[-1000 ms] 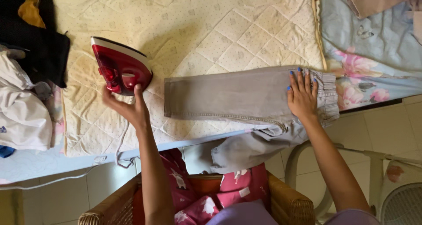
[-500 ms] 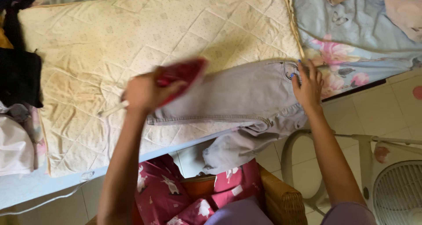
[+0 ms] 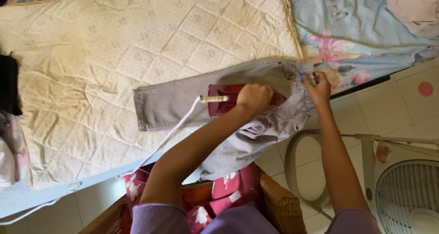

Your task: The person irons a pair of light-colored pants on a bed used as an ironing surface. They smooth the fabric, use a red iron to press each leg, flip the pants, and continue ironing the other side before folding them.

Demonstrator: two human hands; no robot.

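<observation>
Two hands | left hand (image 3: 254, 98) grips red iron (image 3: 228, 98) | right hand (image 3: 317, 87) pinches grey trousers (image 3: 183, 101)

Bed (image 3: 393, 37) w/ quilted pad (image 3: 114, 46) (cream)

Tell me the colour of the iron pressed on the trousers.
Red; the iron, gripped by the left hand, shows in the head view.

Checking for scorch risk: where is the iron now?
The red iron lies flat on the grey trousers near their waistband, mid-frame, gripped by the left hand.
</observation>
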